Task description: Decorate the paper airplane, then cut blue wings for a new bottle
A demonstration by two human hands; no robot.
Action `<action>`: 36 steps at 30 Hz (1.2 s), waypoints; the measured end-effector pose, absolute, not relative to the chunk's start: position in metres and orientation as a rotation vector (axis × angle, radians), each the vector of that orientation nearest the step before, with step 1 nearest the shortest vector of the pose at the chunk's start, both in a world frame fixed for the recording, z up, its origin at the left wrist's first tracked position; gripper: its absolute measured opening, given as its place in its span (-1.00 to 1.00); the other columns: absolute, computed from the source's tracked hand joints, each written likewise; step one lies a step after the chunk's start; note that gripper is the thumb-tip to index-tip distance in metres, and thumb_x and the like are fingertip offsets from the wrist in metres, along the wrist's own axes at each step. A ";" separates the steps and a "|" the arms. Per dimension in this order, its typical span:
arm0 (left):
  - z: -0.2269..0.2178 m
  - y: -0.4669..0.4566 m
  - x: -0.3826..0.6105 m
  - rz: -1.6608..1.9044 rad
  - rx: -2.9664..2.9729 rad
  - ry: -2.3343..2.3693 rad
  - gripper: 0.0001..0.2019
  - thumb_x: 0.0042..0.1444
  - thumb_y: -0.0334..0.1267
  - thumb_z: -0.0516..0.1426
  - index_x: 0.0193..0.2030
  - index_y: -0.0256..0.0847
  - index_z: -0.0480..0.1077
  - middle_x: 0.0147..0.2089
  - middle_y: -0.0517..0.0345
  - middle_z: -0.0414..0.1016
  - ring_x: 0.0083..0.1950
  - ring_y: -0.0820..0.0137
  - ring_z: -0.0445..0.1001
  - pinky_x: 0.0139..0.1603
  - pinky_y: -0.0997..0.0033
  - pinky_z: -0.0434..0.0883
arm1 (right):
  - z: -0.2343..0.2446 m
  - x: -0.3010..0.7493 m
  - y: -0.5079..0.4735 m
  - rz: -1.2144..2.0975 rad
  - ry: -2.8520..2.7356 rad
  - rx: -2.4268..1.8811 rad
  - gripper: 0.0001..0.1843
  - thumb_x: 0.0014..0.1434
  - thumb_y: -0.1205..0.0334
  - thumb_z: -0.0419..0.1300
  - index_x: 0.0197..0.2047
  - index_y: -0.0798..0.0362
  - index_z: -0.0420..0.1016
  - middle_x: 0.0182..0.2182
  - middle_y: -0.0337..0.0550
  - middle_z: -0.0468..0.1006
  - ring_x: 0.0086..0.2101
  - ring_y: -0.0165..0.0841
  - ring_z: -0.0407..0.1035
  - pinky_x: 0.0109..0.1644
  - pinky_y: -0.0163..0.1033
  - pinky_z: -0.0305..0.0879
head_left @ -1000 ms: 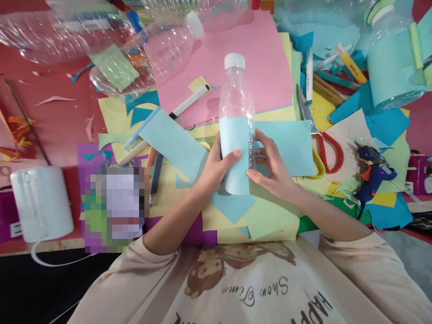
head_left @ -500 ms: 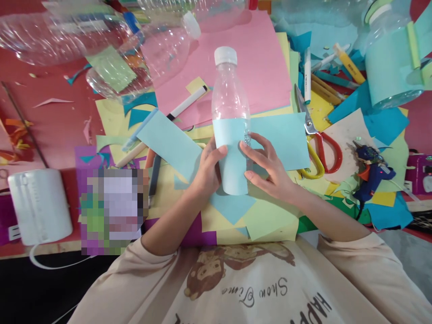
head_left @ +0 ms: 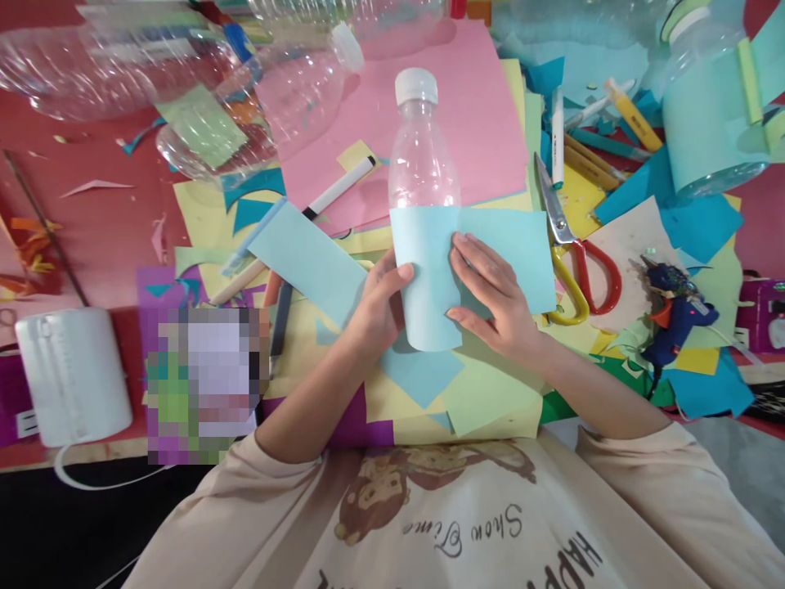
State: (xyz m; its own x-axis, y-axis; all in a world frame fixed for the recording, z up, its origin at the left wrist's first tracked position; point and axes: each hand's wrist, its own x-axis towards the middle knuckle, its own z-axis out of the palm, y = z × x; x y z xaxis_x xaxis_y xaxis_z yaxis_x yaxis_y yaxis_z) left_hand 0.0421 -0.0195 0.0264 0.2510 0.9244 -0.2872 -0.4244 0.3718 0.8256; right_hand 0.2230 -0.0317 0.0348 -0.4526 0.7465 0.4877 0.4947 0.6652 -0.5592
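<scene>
While I watched from afar, I logged these containers: one clear plastic bottle [head_left: 423,168], white cap [head_left: 417,86] fitted, lower part covered in pale blue paper [head_left: 429,286], held at the middle of the littered table [head_left: 116,217]; one lying bottle [head_left: 300,98], upper left, contents unclear to me; one paper-wrapped bottle [head_left: 702,110], upper right. Left hand [head_left: 381,303]: curled round the bottle's left side, thumb on the paper; right hand [head_left: 498,301]: half open, gently bent, fingers and thumb against the paper at right. Cap pointed away from the wearer, long axis nearly straight outward.
</scene>
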 end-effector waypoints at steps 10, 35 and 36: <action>0.019 -0.023 0.038 1.023 0.677 0.918 -0.39 -0.06 0.16 0.23 0.07 -0.13 0.34 -0.08 0.02 0.57 0.07 0.03 0.52 0.01 0.11 0.53 | 0.035 0.220 -0.036 0.468 -2.269 -1.024 -0.33 0.39 0.07 -0.15 0.47 -0.07 -0.30 0.36 -0.05 0.16 0.38 -0.16 -0.08 0.37 0.11 0.08; 0.021 -0.024 0.037 1.141 0.761 1.009 -0.45 0.01 0.10 0.22 0.12 -0.01 0.30 0.04 0.08 0.51 0.07 0.10 0.50 -0.08 0.18 0.53 | 0.027 0.222 -0.036 0.562 -2.253 -1.095 -0.43 0.31 0.21 -0.06 0.37 0.00 -0.02 0.33 0.01 0.21 0.39 -0.16 -0.13 0.42 0.26 -0.12; 0.022 -0.024 0.037 1.136 0.748 1.018 -0.43 -0.01 0.10 0.23 0.13 -0.02 0.28 0.05 0.08 0.51 0.07 0.10 0.51 -0.09 0.19 0.53 | 0.026 0.222 -0.036 0.563 -2.251 -1.094 -0.43 0.31 0.21 -0.05 0.36 0.01 0.00 0.33 0.01 0.22 0.39 -0.16 -0.13 0.42 0.26 -0.13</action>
